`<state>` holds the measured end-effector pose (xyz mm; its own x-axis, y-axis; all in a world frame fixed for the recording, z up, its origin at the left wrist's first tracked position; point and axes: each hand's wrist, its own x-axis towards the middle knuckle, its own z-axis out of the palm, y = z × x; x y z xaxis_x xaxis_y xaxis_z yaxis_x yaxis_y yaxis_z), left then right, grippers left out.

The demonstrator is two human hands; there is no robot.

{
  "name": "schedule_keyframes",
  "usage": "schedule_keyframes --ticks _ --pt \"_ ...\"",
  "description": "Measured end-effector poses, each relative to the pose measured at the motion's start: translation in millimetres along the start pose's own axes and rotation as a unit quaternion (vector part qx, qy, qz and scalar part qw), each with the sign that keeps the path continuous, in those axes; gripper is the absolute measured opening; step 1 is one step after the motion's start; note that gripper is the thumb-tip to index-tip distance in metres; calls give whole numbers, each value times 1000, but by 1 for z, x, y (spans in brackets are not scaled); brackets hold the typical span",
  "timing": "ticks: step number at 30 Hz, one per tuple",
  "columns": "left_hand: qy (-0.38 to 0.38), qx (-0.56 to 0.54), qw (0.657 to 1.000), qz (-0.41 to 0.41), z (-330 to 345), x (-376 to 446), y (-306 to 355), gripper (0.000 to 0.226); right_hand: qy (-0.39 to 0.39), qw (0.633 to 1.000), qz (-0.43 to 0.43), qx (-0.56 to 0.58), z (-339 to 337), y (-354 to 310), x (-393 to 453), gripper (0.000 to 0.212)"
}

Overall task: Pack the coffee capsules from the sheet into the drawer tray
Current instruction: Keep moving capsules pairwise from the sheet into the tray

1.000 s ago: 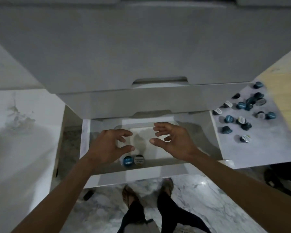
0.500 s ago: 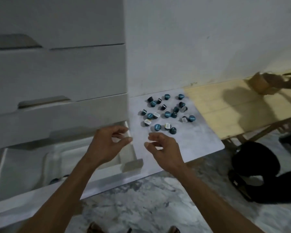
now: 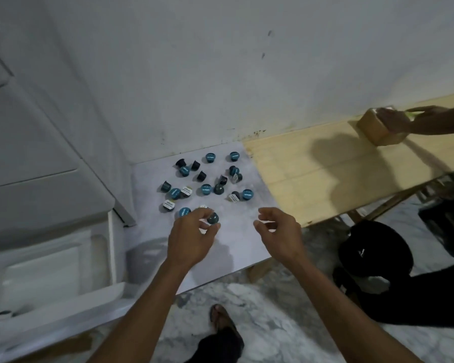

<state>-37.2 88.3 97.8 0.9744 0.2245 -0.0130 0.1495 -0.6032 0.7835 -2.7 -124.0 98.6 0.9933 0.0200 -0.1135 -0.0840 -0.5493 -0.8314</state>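
Note:
Several blue and dark coffee capsules lie scattered on a pale marbled sheet on a bench. My left hand hovers over the nearest capsules with its fingers curled around a dark one; I cannot tell whether it grips it. My right hand floats open over the sheet's bare right part, holding nothing. The open white drawer is at lower left, with its clear tray inside. A few capsules show at the tray's near left corner.
White drawer fronts rise at left and a white wall stands behind. A wooden bench runs right, where another person's hand holds a small box. A black bag and my sandalled foot are on the marble floor.
The view swung right from the drawer to the sheet. Both hands left the tray and moved over the capsules, the left one reaching the nearest.

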Motion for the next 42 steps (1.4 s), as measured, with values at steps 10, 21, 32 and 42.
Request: schedule_keyframes --ticks 10,21,32,42 --pt "-39 70 995 -54 88 99 -13 38 -43 996 -6 -81 0 42 108 35" --pt "-114 156 978 -82 152 170 -50 34 -157 962 -131 -180 57 94 205 33" --pt "-57 151 983 -92 164 192 -61 14 -129 949 -254 -134 67 127 223 27" --pt "100 36 989 -99 193 157 -52 35 -71 951 -294 -73 63 156 222 34"
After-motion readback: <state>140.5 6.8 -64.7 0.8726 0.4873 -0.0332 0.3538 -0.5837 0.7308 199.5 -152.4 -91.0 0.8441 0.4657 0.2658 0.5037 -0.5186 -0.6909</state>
